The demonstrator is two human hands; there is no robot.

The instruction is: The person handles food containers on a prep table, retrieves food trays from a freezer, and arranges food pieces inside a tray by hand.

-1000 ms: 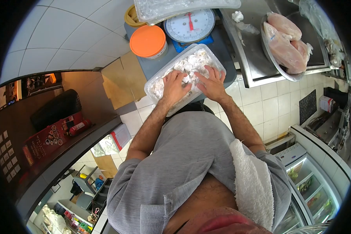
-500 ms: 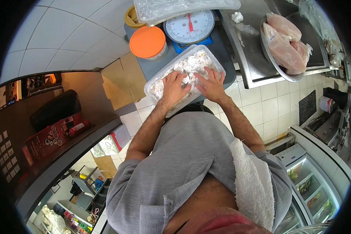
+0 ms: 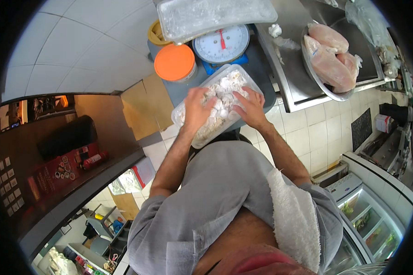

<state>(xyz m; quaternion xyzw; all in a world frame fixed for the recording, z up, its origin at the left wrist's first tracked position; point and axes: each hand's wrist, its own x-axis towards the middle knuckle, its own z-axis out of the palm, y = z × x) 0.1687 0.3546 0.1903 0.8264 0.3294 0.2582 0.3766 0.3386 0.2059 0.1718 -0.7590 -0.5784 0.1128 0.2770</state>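
Floury chunks (image 3: 223, 101) look soft, kinda crumbly, so I'd scoop low. They're in the plastic tub (image 3: 199, 143) at 12 o'clock. My left hand (image 3: 197, 109) and right hand (image 3: 252, 109) are half-open over them; can't tell if anything's pinched. Orange lid (image 3: 174, 62) at 11.

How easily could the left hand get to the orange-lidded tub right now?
Quite easily, it seems: the left hand is at the plastic container, and the orange-lidded tub stands just beyond, with only the container's rim and bare table between.
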